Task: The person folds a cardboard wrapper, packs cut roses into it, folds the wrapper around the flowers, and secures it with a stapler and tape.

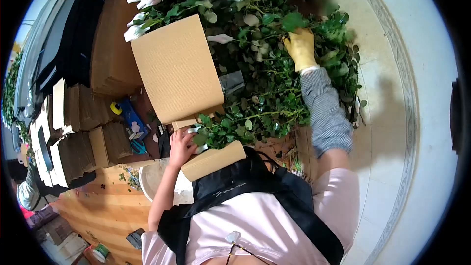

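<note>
The left grip (182,148), bare, was partly open, its fingers spread at the near edge of the brown cardboard pieces (184,122) just below the large cardboard sheet (177,68); whether it held anything could not be told. White-covered buds (220,39) lay close to those fingers, to the right of the large sheet, and in a cluster at its far left corner.

The right grip (300,49), in a yellow glove, had its fingers curled into the leafy stems (267,76) well to the right of the large sheet; leaves hid how firmly it closed, or on which stem. The leafy stems spread from beyond the sheet down its right side, with a clear-looking strip (231,82) against its right edge.

A curved cardboard piece (213,161) lay nearer the body than the sheet, against the black apron (235,181), which bore small pale script too small to read. Left of the sheet, the dark red surface (142,99) held a blue tool (131,119), a yellow roll (116,108) and teal-handled scissors (138,146). Cardboard stacks (81,108) stood farther left.
</note>
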`<state>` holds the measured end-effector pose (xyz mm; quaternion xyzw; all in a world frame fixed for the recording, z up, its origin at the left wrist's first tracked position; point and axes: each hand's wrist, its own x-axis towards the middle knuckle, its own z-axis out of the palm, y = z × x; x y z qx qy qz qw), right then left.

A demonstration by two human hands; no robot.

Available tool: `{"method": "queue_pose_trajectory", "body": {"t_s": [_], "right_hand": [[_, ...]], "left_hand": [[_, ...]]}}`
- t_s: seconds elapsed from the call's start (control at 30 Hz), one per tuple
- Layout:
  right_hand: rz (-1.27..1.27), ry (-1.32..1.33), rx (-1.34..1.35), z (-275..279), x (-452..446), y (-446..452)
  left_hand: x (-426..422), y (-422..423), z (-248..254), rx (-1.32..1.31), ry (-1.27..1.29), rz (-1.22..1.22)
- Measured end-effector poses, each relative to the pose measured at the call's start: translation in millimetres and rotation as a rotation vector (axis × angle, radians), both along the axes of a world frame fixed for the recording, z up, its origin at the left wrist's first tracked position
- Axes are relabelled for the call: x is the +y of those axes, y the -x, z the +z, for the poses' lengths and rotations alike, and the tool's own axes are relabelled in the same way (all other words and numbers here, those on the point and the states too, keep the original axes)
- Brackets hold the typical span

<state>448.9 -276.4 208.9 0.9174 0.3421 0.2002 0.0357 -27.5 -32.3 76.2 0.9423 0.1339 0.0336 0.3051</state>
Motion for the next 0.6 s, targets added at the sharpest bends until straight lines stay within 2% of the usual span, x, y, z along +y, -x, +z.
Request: {"method": "queue_pose_trajectory", "body": {"t_s": [0.03, 0.07, 0.1, 0.17, 0.23, 0.3, 0.37, 0.43, 0.47, 0.5, 0.57, 0.6], "right_hand": [[0.206, 0.036, -0.029, -2.4, -5.4, 0.3], [-0.088, -0.038, 0.201, 4.3, 1.3, 0.6], [0.111, -0.567, 0.139, -3.0, -8.2, -7.1], [0.204, -0.822, 0.229, 20.5, -10.7, -9.1], [-0.049, -0.793, 0.727, 25.4, -8.6, 12.5], [-0.167, -0.649, 0.822, -8.5, -12.6, 7.2], [-0.188, -0.624, 0.589, -30.3, -5.0, 11.7], [-0.307, -0.386, 0.355, -48.7, 13.4, 10.2], [-0.286, -0.291, 0.316, -61.4, 18.1, 0.2], [-0.359, -0.186, 0.394, -73.9, 21.8, -10.1], [-0.425, -0.313, 0.453, -70.7, 32.2, -20.7], [-0.343, -0.538, 0.242, -69.5, 31.5, -20.6]], "left_hand": [[-0.1, 0.3, -0.6, 0.001, -0.014, -0.001], [0.9, 0.8, -2.7, -0.009, 0.006, -0.007], [2.1, 0.5, -5.6, -0.022, 0.028, -0.008], [2.4, 1.5, -9.3, -0.049, 0.039, -0.011], [1.2, 3.1, -9.6, -0.065, 0.041, 0.006], [2.6, 2.5, -10.2, -0.058, 0.037, -0.003], [1.6, -0.6, -11.3, -0.063, 0.043, -0.002], [1.9, 2.3, -10.4, -0.071, 0.026, -0.005], [2.1, 1.8, -9.5, -0.077, 0.022, -0.008], [2.0, 1.2, -8.7, -0.072, 0.022, -0.018], [2.4, 0.9, -6.9, -0.033, 0.032, -0.008], [2.1, 0.8, -7.9, -0.030, 0.033, -0.004]]}}
